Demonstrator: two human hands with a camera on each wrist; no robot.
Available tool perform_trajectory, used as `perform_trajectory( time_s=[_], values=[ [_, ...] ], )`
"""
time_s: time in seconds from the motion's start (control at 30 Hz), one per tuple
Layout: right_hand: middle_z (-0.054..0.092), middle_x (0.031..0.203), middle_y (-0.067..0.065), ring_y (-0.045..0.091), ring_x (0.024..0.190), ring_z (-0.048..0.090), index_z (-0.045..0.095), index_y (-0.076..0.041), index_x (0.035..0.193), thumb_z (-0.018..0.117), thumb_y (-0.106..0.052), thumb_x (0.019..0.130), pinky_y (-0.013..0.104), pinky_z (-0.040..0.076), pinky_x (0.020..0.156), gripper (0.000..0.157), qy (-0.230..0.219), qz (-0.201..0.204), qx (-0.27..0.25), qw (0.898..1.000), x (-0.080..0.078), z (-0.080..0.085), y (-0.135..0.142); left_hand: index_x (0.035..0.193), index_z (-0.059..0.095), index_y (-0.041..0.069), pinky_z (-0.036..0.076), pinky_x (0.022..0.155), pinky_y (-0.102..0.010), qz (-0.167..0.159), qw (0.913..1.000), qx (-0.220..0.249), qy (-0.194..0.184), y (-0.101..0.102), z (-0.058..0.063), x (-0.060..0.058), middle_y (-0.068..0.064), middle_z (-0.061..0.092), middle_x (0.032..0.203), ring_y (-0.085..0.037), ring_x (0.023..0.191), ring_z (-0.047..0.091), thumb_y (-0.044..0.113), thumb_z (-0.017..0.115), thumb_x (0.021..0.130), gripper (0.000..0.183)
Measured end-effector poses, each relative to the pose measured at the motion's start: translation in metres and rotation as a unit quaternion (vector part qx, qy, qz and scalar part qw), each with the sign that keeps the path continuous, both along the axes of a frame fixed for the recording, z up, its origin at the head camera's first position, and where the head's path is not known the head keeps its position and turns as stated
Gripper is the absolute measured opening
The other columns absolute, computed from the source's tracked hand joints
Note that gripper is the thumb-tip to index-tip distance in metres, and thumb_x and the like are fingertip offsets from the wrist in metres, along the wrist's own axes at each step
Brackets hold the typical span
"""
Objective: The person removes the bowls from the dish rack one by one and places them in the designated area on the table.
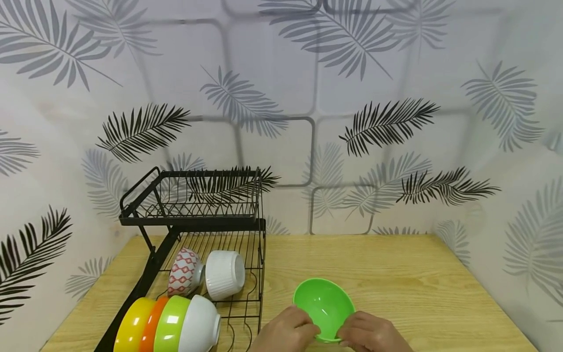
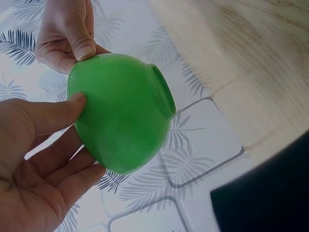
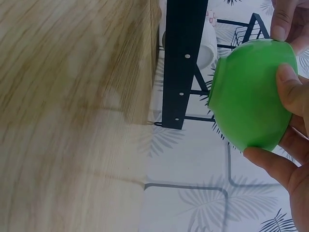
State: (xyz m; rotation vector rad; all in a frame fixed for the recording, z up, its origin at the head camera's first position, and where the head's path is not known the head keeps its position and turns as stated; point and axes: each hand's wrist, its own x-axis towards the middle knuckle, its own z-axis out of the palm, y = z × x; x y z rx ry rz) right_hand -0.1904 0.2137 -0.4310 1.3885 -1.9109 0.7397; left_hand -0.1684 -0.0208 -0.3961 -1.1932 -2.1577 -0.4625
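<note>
A green bowl is held between both hands, its inside facing up toward the head camera. My left hand pinches the rim on the near left, and my right hand grips the near right side. From the left wrist, the bowl's smooth outside and foot ring show, with the left thumb on the outer wall. The right wrist view has the right thumb against the outer wall. In that view the bowl is off the wooden table.
Left of the hands stands a black two-tier dish rack. Its lower tier holds a red-patterned bowl, a white ribbed cup, and a row of yellow, orange, lime and white bowls. A leaf-patterned wall covering rises behind the table.
</note>
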Motion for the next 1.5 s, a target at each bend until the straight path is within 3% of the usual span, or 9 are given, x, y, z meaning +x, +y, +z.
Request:
perform_trajectory(
  time_s=[0.23, 0.47, 0.73, 0.93, 1.03, 1.17, 1.23, 1.37, 1.5],
  values=[
    [0.069, 0.082, -0.004, 0.009, 0.077, 0.063, 0.069, -0.014, 0.085, 0.060, -0.023, 0.095, 0.013, 0.052, 0.070, 0.016, 0.006, -0.003, -0.011, 1.000, -0.001, -0.003, -0.004, 0.085, 0.074, 0.016, 0.056, 0.084, -0.034, 0.021, 0.9996, -0.012, 0.012, -0.002, 0.000, 0.000, 0.007, 0.061, 0.084, -0.002, 0.083, 0.058, 0.014, 0.077, 0.077, 0.010],
    [0.069, 0.085, -0.004, 0.010, 0.081, 0.064, 0.070, -0.014, 0.088, 0.063, -0.020, 0.093, 0.015, 0.053, 0.073, 0.010, -0.001, -0.010, -0.006, 1.000, -0.001, -0.002, -0.007, 0.089, 0.073, 0.019, 0.056, 0.085, -0.034, 0.002, 0.9928, -0.006, 0.119, -0.005, 0.002, -0.006, 0.008, 0.067, 0.088, -0.009, 0.092, 0.065, 0.027, 0.083, 0.071, 0.022],
    [0.069, 0.084, -0.003, 0.013, 0.079, 0.065, 0.069, -0.013, 0.084, 0.056, -0.026, 0.096, 0.015, 0.053, 0.073, 0.022, 0.007, -0.021, 0.000, 1.000, -0.003, -0.007, -0.009, 0.087, 0.073, 0.016, 0.052, 0.088, -0.031, -0.023, 0.9937, 0.041, 0.102, -0.033, 0.016, -0.011, 0.007, 0.068, 0.089, -0.014, 0.095, 0.064, 0.020, 0.069, 0.087, 0.006],
    [0.071, 0.084, 0.002, 0.017, 0.080, 0.066, 0.071, -0.009, 0.085, 0.069, -0.014, 0.086, 0.014, 0.053, 0.075, 0.005, -0.005, -0.031, -0.002, 1.000, -0.004, -0.010, -0.009, 0.092, 0.073, 0.011, 0.053, 0.083, -0.027, 0.042, 0.9922, 0.095, 0.068, -0.060, 0.026, -0.007, 0.003, 0.067, 0.093, -0.014, 0.089, 0.063, 0.029, 0.045, 0.102, 0.036],
    [0.071, 0.084, 0.000, 0.016, 0.081, 0.066, 0.072, -0.010, 0.086, 0.063, -0.021, 0.092, 0.014, 0.052, 0.077, 0.015, -0.012, -0.048, -0.008, 0.999, -0.003, -0.007, -0.011, 0.096, 0.073, 0.012, 0.055, 0.081, -0.026, 0.109, 0.9871, 0.114, 0.027, -0.073, 0.031, -0.003, 0.003, 0.067, 0.097, -0.013, 0.090, 0.063, 0.024, 0.058, 0.097, 0.020],
    [0.070, 0.087, -0.005, 0.013, 0.084, 0.066, 0.072, -0.014, 0.086, 0.053, -0.032, 0.096, 0.013, 0.051, 0.080, 0.028, -0.056, -0.076, -0.018, 0.995, -0.001, -0.001, -0.016, 0.102, 0.072, 0.016, 0.056, 0.082, -0.032, 0.215, 0.9686, 0.112, -0.056, -0.085, 0.039, 0.005, 0.006, 0.067, 0.102, -0.013, 0.095, 0.063, 0.014, 0.077, 0.081, 0.021],
    [0.070, 0.089, -0.006, 0.011, 0.085, 0.066, 0.072, -0.015, 0.085, 0.050, -0.035, 0.097, 0.012, 0.051, 0.081, 0.032, -0.071, -0.090, -0.020, 0.993, -0.001, 0.002, -0.019, 0.105, 0.072, 0.018, 0.056, 0.083, -0.035, 0.259, 0.9546, 0.105, -0.102, -0.089, 0.042, 0.008, 0.006, 0.067, 0.105, -0.014, 0.098, 0.062, 0.019, 0.076, 0.082, 0.024],
    [0.070, 0.089, -0.003, 0.011, 0.086, 0.066, 0.072, -0.013, 0.084, 0.047, -0.035, 0.099, 0.013, 0.051, 0.082, 0.037, -0.054, -0.098, -0.017, 0.994, -0.006, 0.006, -0.023, 0.111, 0.070, 0.015, 0.054, 0.086, -0.043, 0.301, 0.9360, 0.099, -0.153, -0.096, 0.042, 0.010, 0.001, 0.066, 0.111, -0.021, 0.103, 0.061, 0.025, 0.074, 0.085, 0.028],
    [0.071, 0.087, 0.002, 0.019, 0.086, 0.067, 0.072, -0.010, 0.085, 0.044, -0.032, 0.100, 0.015, 0.052, 0.082, 0.039, -0.013, -0.092, -0.013, 0.996, -0.013, 0.007, -0.026, 0.114, 0.069, 0.010, 0.053, 0.085, -0.047, 0.317, 0.9293, 0.094, -0.165, -0.102, 0.038, 0.010, -0.006, 0.063, 0.115, -0.027, 0.106, 0.060, 0.026, 0.074, 0.084, 0.034]
  ],
)
